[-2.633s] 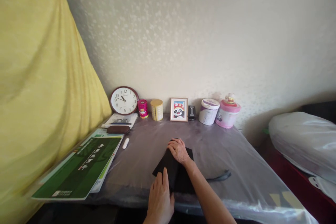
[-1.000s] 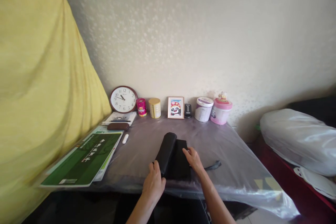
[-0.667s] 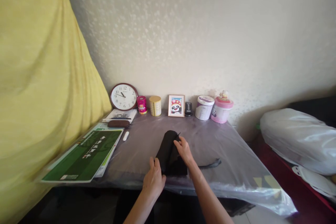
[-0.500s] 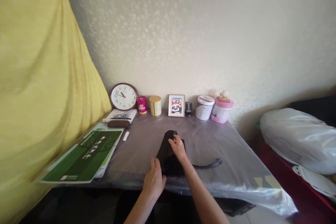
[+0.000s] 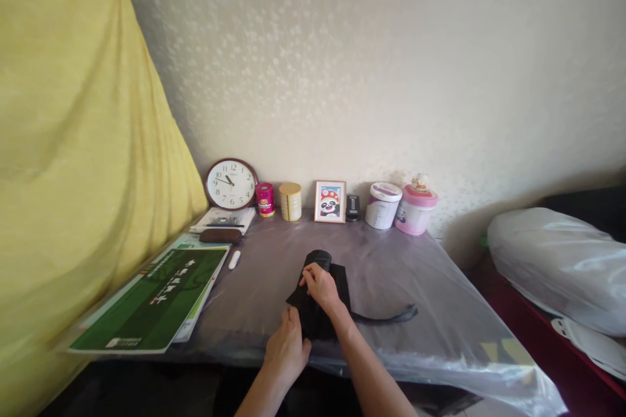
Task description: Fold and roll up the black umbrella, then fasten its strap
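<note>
A black cloth piece (image 5: 315, 319) lies near the table's front edge, partly folded, with a rounded far end and a flat flap at its right. From its right side a narrow dark strap (image 5: 391, 318) trails over the table. My left hand (image 5: 286, 342) holds the cloth's near left corner between fingers and thumb. Across the upper part lies my right hand (image 5: 320, 287), its fingers curled and pinching the cloth. My right hand and forearm cover part of the cloth, so its exact kind is unclear.
To the left are a green book (image 5: 151, 300), a brown case (image 5: 220, 236) and a small white object (image 5: 235, 260). Along the wall stand a clock (image 5: 231, 184), a pink can (image 5: 265, 200), a yellow-lidded can (image 5: 291, 202), a picture frame (image 5: 330, 201) and two tubs (image 5: 383, 206).
My right hand has moved left and nearer to me over the cloth. More of the right flap shows, and the left corner now sticks out. The view has tilted slightly up.
</note>
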A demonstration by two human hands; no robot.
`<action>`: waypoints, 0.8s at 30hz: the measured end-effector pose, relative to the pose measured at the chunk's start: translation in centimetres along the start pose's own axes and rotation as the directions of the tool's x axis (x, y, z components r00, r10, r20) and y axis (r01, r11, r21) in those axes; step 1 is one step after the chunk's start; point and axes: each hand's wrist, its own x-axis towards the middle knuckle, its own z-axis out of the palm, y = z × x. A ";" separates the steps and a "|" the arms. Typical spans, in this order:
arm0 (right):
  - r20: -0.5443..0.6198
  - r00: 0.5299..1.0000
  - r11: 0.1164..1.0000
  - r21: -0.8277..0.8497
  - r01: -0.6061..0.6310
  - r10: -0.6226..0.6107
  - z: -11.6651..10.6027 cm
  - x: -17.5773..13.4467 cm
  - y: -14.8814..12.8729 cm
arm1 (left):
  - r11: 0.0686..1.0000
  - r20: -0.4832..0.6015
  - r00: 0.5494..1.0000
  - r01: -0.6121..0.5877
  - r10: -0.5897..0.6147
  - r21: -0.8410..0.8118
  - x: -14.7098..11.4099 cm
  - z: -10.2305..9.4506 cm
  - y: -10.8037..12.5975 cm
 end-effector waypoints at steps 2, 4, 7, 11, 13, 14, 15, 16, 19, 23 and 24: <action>-0.001 1.000 1.000 -0.026 0.013 -0.013 0.0 -0.1 0.0 | 1.000 0.004 1.000 -0.017 0.017 0.007 -0.3 -0.2 -0.3; -0.005 1.000 0.998 -0.057 0.025 -0.025 0.0 -0.3 -0.1 | 0.999 -0.056 0.998 -0.031 0.033 0.029 -0.6 -0.5 -0.6; -0.024 0.998 0.992 -0.120 0.048 -0.051 0.2 -0.4 -0.3 | 0.994 -0.276 0.957 -0.073 0.093 0.084 -0.7 -0.8 -0.6; -0.038 0.997 0.986 -0.155 0.065 -0.072 0.5 -0.8 -0.3 | 0.964 -0.325 0.908 -0.250 0.264 0.085 0.0 -0.2 -0.4; -0.027 0.995 0.990 -0.112 0.089 -0.092 0.4 -1.1 -0.3 | 0.959 -0.260 0.924 -0.279 0.279 0.036 0.4 0.7 -0.6; -0.015 0.994 0.991 -0.085 0.107 -0.108 0.2 -1.3 -0.4 | 0.962 -0.231 0.936 -0.272 0.266 0.004 0.6 1.3 -0.7; -0.001 0.991 0.989 -0.066 0.130 -0.131 0.0 -1.6 -0.4 | 0.964 -0.214 0.943 -0.266 0.253 -0.030 0.8 1.8 -0.9; 0.006 0.987 0.986 -0.060 0.158 -0.158 -0.2 -1.8 -0.4 | 0.963 -0.205 0.947 -0.265 0.248 -0.056 0.9 2.3 -1.0; -0.005 0.957 0.952 -0.103 0.290 -0.292 -0.8 -2.5 -0.1 | 0.960 -0.182 0.954 -0.259 0.236 -0.109 1.1 3.3 -1.3; 0.027 0.900 0.886 -0.166 0.434 -0.436 -0.9 -2.1 1.2 | 0.956 -0.184 0.959 -0.245 0.215 -0.159 1.2 3.9 -1.4; 0.039 0.898 0.880 -0.185 0.437 -0.438 -0.9 -1.8 1.6 | 0.956 -0.187 0.960 -0.242 0.211 -0.167 1.2 3.9 -1.3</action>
